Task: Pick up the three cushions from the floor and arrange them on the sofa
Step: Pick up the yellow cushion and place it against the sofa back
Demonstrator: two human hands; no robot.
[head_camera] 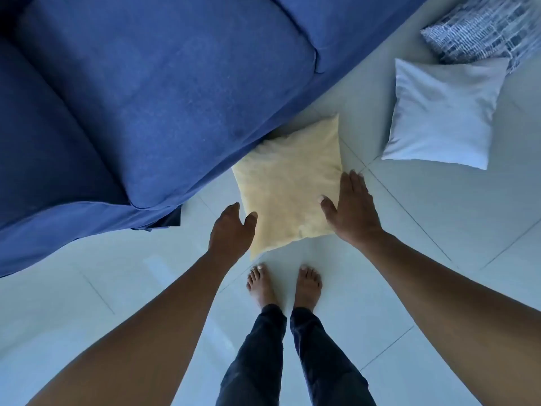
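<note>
The fingers [355, 186] of the right hand [349, 210] lie straight and close together, flat along the right edge of the yellow cushion [288, 183], with the thumb spread onto its top face; the hand is open and has not closed on the fabric; the fingers of the left hand [231, 230] curl downward out of sight past the cushion's lower left edge, the thumb held apart from them and touching that edge, so the hand is open too, though whether the hidden fingers touch the underside cannot be told; the yellow cushion sits between the two hands, on the pale tiled floor [424, 230], its far corner tucked against the front skirt of the blue sofa [164, 92]; the white cushion [442, 112] lies flat on the floor to the right of the yellow one, apart from it; the patterned cushion [480, 27], blue and white, lies beyond the white one near the top right corner, and the white cushion's upper edge overlaps it or touches it; the sofa fills the upper left, its seat pads bare; both forearms reach in from the lower corners; the person's bare feet [285, 284] stand side by side on the tiles just short of the yellow cushion's near corner, below dark trousers [281, 361].
</note>
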